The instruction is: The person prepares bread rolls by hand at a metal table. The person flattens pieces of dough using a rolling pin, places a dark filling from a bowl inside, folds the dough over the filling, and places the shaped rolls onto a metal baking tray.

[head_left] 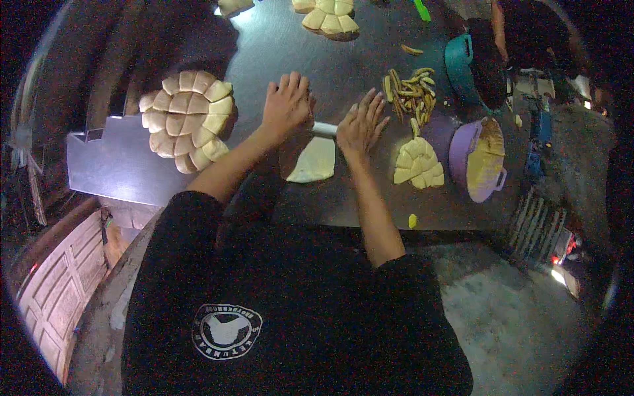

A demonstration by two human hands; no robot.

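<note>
A white rolling pin [324, 129] lies crosswise between my two hands, at the far edge of a thin, pale dough sheet [313, 162]. My left hand [288, 105] rests over the pin's left end, fingers stretched forward. At the other end is my right hand [362, 127], palm down with its fingers extended and slightly apart. The pin's ends are hidden beneath the hands. To the right lies a cluster of cut dough pieces [419, 162]. Behind it is a heap of yellow-brown strips [413, 91], perhaps cut banana.
A large round of dough pieces [188, 115] lies to the left, and another group [328, 16] at the far side. On the right stand a purple basin [466, 158] with yellowish residue and a teal basin [460, 66]. Another person's arm [498, 30] shows at the far right.
</note>
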